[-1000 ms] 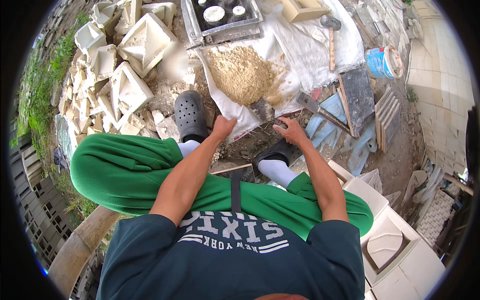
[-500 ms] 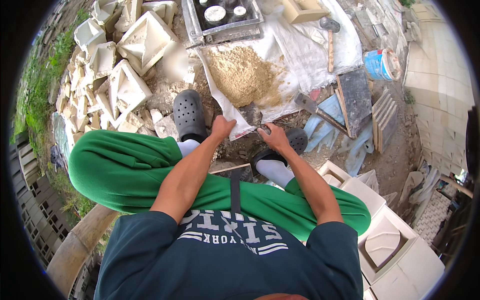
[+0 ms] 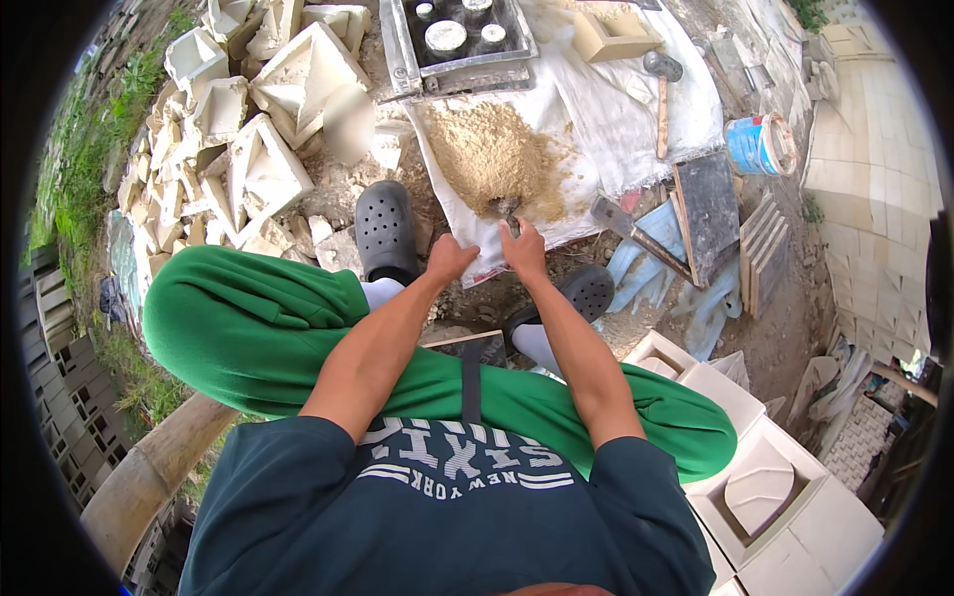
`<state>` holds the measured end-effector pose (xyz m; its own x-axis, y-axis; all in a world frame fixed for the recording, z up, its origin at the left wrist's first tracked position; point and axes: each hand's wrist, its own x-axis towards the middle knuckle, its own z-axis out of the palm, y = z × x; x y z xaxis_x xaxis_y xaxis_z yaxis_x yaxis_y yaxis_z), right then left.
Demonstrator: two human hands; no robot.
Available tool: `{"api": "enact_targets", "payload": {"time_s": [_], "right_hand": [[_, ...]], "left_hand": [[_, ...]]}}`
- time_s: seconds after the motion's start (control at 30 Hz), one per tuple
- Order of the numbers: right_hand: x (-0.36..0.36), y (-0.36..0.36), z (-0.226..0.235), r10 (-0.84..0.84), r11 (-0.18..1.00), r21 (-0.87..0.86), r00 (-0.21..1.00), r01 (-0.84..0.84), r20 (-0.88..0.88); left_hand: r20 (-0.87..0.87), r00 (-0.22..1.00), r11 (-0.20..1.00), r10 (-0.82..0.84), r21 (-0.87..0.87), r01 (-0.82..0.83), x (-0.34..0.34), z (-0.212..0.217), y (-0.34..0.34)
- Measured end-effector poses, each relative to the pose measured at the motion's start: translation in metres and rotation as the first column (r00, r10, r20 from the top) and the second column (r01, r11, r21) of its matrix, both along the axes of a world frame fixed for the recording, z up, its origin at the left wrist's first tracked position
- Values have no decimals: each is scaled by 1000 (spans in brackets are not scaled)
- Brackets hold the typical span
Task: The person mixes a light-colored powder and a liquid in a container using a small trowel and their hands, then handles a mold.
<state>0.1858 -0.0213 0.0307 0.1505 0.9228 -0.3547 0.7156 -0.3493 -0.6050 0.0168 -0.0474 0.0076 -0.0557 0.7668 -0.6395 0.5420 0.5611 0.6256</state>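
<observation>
My left hand [image 3: 453, 259] is closed on the near edge of a white woven sheet [image 3: 484, 266], left of its front corner. Beside it, my right hand [image 3: 524, 248] is closed round the handle end of a small dark trowel-like tool [image 3: 505, 208]. The tool's front reaches the near edge of a heap of tan sandy powder [image 3: 482, 147] on the sheet. Its handle is mostly hidden by my fingers.
A black metal frame box [image 3: 462, 65] with round white-topped pieces stands beyond the heap. Broken cream mould pieces [image 3: 268, 164] pile up at left. On the right are a mallet [image 3: 663, 99], a blue bucket [image 3: 747, 146], dark boards [image 3: 710, 209] and cream moulds [image 3: 815, 497].
My right hand has moved forward and slightly left with the dark tool, which now meets the heap. My left hand has barely moved and stays at the sheet's edge.
</observation>
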Motion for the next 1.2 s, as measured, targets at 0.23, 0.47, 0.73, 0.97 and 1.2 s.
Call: {"api": "enact_targets", "payload": {"time_s": [0.23, 0.47, 0.73, 0.97, 1.2], "right_hand": [[14, 0, 6, 55, 998, -15, 994, -54, 92], [32, -9, 21, 132, 969, 188, 978, -163, 163], [11, -19, 15, 135, 961, 227, 985, -155, 104], [7, -28, 14, 156, 956, 233, 981, -179, 112], [-3, -28, 13, 211, 955, 189, 971, -229, 110]], "left_hand": [[166, 977, 990, 136, -2, -138, -8, -23, -7], [272, 827, 867, 491, -55, -496, -12, -14, 32], [220, 828, 847, 516, 10, -531, -12, -32, 40], [124, 883, 888, 453, 17, -459, -16, -32, 38], [169, 863, 874, 476, 22, -486, -15, -30, 36]]}}
